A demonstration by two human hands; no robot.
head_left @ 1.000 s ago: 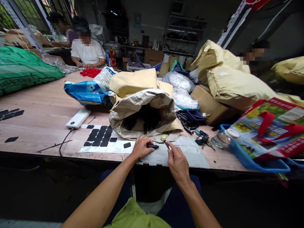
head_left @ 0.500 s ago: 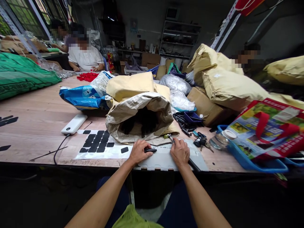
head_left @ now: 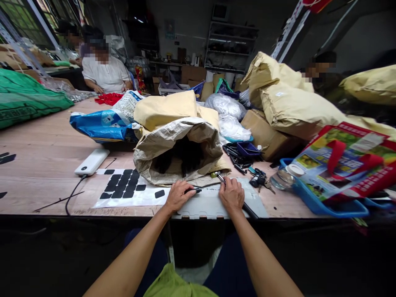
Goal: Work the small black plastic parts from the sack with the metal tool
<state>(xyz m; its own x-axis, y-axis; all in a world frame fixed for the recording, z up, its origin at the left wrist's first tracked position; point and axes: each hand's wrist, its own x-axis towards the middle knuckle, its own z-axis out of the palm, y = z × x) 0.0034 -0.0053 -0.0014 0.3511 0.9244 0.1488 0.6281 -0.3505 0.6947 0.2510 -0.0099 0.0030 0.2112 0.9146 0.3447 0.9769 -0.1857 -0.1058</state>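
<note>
We look from a single camera worn on the person's head, facing forward and down over the worktable [head_left: 52,144]. Below us, at the near side, we catch the green shirt [head_left: 176,284], and we sit close above the left hand [head_left: 178,197] and right hand [head_left: 232,194]. Our view spreads wide, from the green sack [head_left: 29,99] on the left to the printed bag [head_left: 312,163] on the right, and reaches the far shelves [head_left: 230,53].

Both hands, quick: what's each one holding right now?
Left hand: closed, holding a slim black pen-shaped piece.
Right hand: closed, gripping a black-handled hammer.
</note>
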